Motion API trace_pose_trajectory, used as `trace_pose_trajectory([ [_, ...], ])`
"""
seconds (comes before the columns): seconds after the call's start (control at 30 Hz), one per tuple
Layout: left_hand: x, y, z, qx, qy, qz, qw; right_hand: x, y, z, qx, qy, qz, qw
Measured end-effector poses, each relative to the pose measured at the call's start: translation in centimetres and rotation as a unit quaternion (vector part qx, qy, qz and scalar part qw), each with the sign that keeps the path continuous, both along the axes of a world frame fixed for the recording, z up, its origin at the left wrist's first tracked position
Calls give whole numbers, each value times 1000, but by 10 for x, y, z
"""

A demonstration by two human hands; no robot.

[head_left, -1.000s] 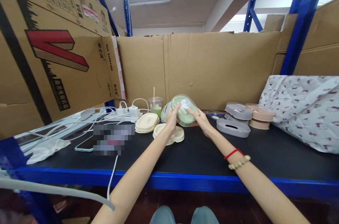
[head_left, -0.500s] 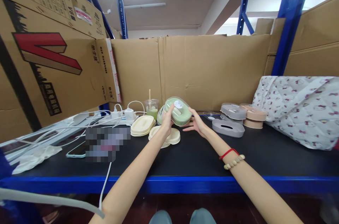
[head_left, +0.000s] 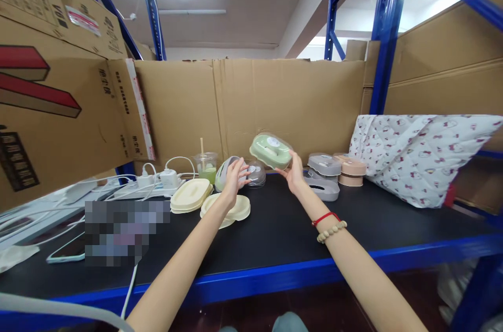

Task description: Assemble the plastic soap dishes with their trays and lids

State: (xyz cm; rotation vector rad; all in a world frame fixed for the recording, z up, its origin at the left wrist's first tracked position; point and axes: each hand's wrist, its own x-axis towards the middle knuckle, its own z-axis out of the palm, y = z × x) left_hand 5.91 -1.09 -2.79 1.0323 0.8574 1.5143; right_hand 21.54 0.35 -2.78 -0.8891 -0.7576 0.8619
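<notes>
While the right hand (head_left: 295,172) holds a green box (head_left: 264,151), the left hand (head_left: 234,181) spreads wide near cream pieces (head_left: 239,208).

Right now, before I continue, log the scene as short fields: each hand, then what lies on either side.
Right hand: holds a pale-green oval box with clear plastic cover, above the black tabletop
Left hand: fingers spread, by a grey rounded container; contact unclear
Left side: cream oval pieces in two groups; clear plastic cup with green drink and straw
Right side: grey oval containers; peach oval containers; white quilted printed fabric
</notes>
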Motion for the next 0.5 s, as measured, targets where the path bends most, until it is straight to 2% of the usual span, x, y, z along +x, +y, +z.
trace_pose_trajectory([
  [0.07,0,0,-1,-6,-2,6,1000,16,2,1,33,-41,-114,992],
  [0.13,2,-1,-1,-9,-7,5,1000,36,4,2,62,-105,-219,968],
  [0.23,4,-4,0,-18,-20,2,1000,65,3,4,55,-159,-328,930],
  [0.33,5,-8,2,-26,-26,-1,999,87,1,6,22,-110,-389,914],
  [0.5,4,-8,3,-26,-23,-3,999,105,6,-2,-23,-46,-422,905],
])
